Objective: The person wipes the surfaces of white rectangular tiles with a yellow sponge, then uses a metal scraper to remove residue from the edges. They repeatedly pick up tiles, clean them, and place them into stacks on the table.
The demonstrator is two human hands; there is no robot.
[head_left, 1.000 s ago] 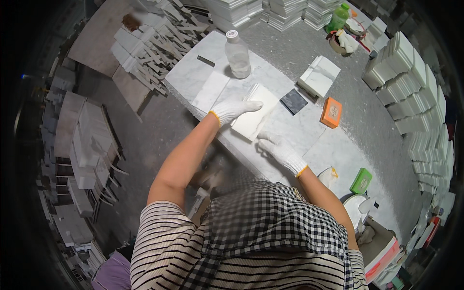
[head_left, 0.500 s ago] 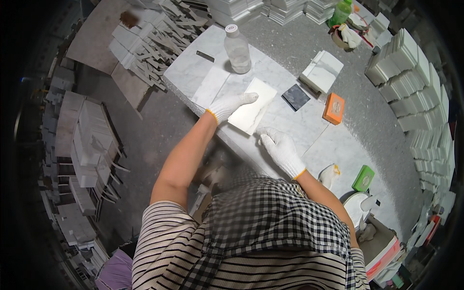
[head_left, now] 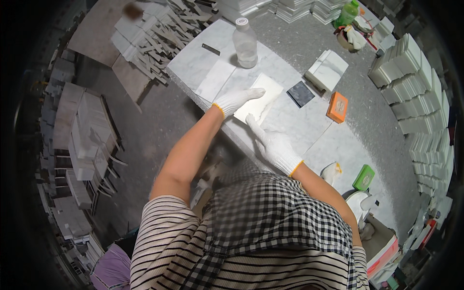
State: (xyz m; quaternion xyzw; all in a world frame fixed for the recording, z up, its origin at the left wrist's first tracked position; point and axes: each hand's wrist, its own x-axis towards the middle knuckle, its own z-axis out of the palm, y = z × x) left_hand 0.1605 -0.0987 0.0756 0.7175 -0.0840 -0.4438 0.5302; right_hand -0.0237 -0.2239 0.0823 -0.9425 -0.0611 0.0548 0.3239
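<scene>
A white marble tile [head_left: 265,94] lies on the marble-topped table [head_left: 309,135]. My left hand [head_left: 236,100], in a white glove, lies flat across the tile's left edge with fingers stretched out. My right hand [head_left: 274,144], also gloved, is flat on the table top. Its fingertips touch the tile's near corner. Neither hand is closed around anything.
On the table stand a clear plastic bottle [head_left: 245,43], a dark grey square pad [head_left: 300,93], an orange block [head_left: 337,107], a small stack of white tiles [head_left: 327,70] and a green block [head_left: 363,177]. Tile stacks [head_left: 418,96] line the right, and stone strips [head_left: 145,36] the upper left.
My right hand has slid forward along the table until its fingertips reach the tile's near corner. My left hand stays on the tile.
</scene>
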